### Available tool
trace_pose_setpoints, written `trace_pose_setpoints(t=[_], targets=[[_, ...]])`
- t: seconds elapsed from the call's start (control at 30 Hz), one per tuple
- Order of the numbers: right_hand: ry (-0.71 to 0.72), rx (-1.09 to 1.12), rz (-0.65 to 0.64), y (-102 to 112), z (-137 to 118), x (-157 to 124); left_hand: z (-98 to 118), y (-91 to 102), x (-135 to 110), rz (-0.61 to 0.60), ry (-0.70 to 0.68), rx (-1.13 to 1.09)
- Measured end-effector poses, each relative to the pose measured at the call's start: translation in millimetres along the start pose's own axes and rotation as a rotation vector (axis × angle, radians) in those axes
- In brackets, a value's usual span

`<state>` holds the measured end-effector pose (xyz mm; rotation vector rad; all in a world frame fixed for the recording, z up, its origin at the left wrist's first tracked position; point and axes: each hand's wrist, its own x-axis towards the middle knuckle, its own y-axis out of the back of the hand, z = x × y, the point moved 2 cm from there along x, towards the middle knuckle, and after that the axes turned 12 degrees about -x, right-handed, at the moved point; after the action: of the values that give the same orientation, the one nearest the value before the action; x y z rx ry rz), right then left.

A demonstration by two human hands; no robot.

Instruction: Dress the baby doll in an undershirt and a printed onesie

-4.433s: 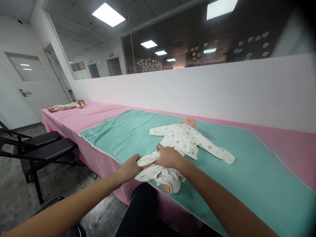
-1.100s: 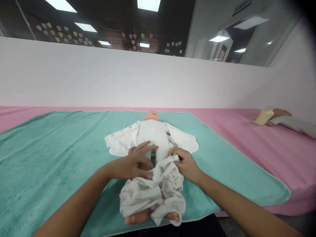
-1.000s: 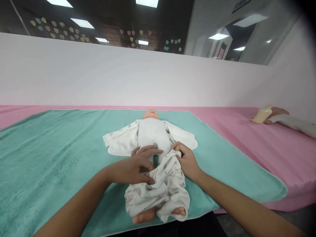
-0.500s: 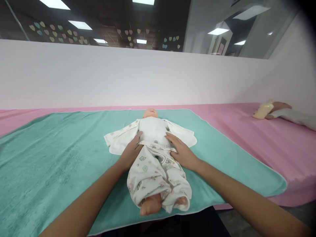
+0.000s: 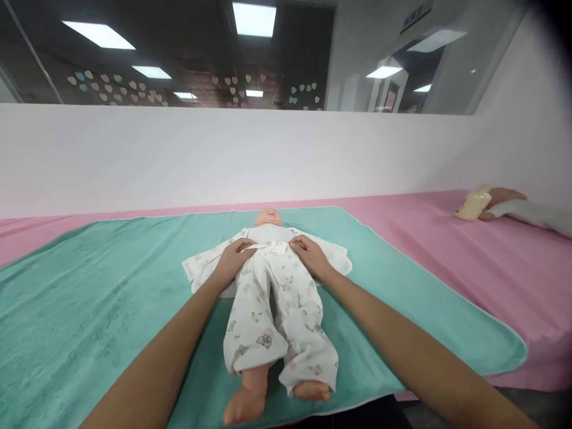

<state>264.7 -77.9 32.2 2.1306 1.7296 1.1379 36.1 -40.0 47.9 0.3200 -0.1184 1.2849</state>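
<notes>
A baby doll (image 5: 269,217) lies on its back with its head away from me and its bare feet towards me. It wears a white top (image 5: 270,233), and a printed jacket (image 5: 203,262) is spread out under its arms. Printed white baby pants (image 5: 277,286) cover its legs and reach up over the belly. My left hand (image 5: 235,257) is closed on the waistband at the left side. On the right side of the waistband, my right hand (image 5: 309,255) pinches the cloth between thumb and fingers.
Under the doll lies a teal blanket (image 5: 143,322) on a pink sheet (image 5: 438,238). At the far right a person's hand (image 5: 507,195) is by a pale yellow bottle (image 5: 473,204). A white wall (image 5: 223,155) with a window above stands behind.
Both hands have gone from lying open at the doll's sides to gripping the waistband. The pants have moved higher up the belly, the legs lie straighter, and more of the feet shows.
</notes>
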Motion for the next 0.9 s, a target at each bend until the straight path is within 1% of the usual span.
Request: trace_pose_setpoints(t=[0.07, 0.1, 0.13, 0.2, 0.27, 0.33, 0.43, 0.5, 0.53, 0.57, 0.6, 0.67, 0.7, 0.73, 0.77, 0.8, 0.83, 0.9], targets=[[-0.140, 0.175, -0.052, 3, 6, -3, 1, 3.2, -7, -0.103, 0.086, -0.110], [-0.179, 0.228, -0.090, 5, 7, -4, 4, 4.3, -10, -0.154, 0.117, -0.153], [-0.194, 0.253, -0.134, 8, 5, -5, 7, 4.9, -12, -0.195, 0.128, -0.186], [-0.168, 0.242, -0.249, 12, -3, -6, 16, 5.0, -14, -0.231, 0.106, -0.198], [-0.091, 0.196, -0.365, 15, -14, -8, 24, 4.1, -15, -0.247, 0.069, -0.130], [0.035, 0.117, -0.420, 18, -27, -10, 33, 3.0, -16, -0.298, 0.038, -0.007], [0.279, -0.028, -0.374, 22, -45, -15, 41, 0.7, -20, -0.437, 0.008, 0.154], [0.399, -0.121, -0.366, 21, -54, -19, 43, -2.5, -21, -0.498, -0.010, 0.212], [0.425, -0.167, -0.356, 19, -57, -21, 43, -4.7, -22, -0.494, -0.033, 0.240], [0.426, -0.212, -0.319, 16, -59, -23, 42, -7.3, -22, -0.461, -0.070, 0.268], [0.398, -0.247, -0.246, 13, -60, -24, 40, -9.8, -21, -0.403, -0.112, 0.300], [0.265, -0.237, -0.034, 10, -59, -24, 36, -14.1, -20, -0.237, -0.176, 0.360], [0.172, -0.178, 0.068, 9, -57, -23, 34, -15.5, -20, -0.150, -0.182, 0.378], [0.078, -0.083, 0.134, 8, -54, -22, 31, -16.2, -20, -0.073, -0.169, 0.383], [-0.006, 0.042, 0.150, 8, -51, -21, 29, -16.5, -19, -0.013, -0.144, 0.377], [-0.070, 0.185, 0.114, 8, -48, -19, 27, -16.6, -19, 0.030, -0.117, 0.352], [-0.114, 0.323, 0.038, 8, -47, -17, 26, -16.6, -20, 0.055, -0.099, 0.312], [-0.143, 0.528, -0.159, 11, -46, -15, 26, -17.6, -21, 0.049, -0.093, 0.222]])
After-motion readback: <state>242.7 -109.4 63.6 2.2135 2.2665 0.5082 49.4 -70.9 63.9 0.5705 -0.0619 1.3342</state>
